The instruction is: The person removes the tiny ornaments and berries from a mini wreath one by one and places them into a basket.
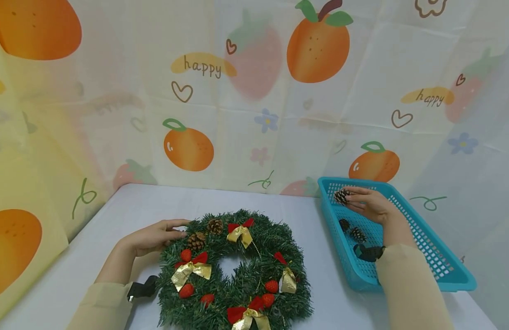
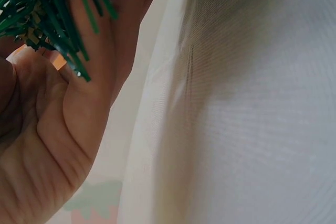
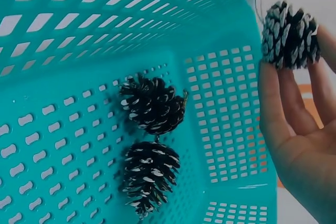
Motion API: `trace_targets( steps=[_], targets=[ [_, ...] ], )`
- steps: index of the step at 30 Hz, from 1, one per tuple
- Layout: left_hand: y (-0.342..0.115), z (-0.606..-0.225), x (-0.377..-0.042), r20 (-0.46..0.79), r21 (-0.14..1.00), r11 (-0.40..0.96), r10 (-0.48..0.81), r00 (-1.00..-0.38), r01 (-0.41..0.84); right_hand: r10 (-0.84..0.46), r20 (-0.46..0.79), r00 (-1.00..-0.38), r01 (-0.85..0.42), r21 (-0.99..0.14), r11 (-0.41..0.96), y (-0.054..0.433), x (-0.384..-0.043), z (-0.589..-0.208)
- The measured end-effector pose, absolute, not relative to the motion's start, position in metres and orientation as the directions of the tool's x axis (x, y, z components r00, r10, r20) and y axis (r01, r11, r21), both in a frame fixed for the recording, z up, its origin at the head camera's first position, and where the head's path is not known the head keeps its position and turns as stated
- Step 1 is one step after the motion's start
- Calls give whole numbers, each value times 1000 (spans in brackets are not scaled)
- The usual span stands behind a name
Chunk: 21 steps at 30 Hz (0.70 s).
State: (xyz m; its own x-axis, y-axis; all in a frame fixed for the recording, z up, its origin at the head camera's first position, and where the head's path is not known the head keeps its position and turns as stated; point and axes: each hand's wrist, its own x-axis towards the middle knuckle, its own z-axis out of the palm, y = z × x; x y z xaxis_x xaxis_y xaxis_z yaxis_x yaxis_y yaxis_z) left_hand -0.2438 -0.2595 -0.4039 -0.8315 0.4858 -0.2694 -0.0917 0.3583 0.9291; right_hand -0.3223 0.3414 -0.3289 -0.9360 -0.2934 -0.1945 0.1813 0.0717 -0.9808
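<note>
In the head view a green wreath point(image 1: 233, 275) lies on the white table, trimmed with gold-and-red bows, red berries and two brown pine cones near its upper left. My left hand point(image 1: 161, 236) touches the wreath's upper left edge; in the left wrist view green needles hide part of its fingers point(image 2: 89, 19). My right hand point(image 1: 371, 205) pinches a white-tipped pine cone point(image 3: 290, 36) between thumb and fingers, above the far part of a blue basket point(image 1: 351, 270). Two more dark pine cones point(image 3: 152, 106) with white tips lie on the basket's floor.
The basket stands at the table's right side, its rim raised around it. A cloth backdrop point(image 1: 246, 105) printed with oranges and hearts hangs behind the table point(image 1: 275, 201) and along its sides. Dark wrist straps point(image 1: 143, 288) sit at both sleeves.
</note>
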Motion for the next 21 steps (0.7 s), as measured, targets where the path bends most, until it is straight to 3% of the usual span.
trace_targets(
  steps=[21],
  targets=[
    [-257, -402, -242, -274, 928, 359, 491, -827, -94, -167, -278, -946, 270, -960, 73, 334, -320, -327]
  ],
)
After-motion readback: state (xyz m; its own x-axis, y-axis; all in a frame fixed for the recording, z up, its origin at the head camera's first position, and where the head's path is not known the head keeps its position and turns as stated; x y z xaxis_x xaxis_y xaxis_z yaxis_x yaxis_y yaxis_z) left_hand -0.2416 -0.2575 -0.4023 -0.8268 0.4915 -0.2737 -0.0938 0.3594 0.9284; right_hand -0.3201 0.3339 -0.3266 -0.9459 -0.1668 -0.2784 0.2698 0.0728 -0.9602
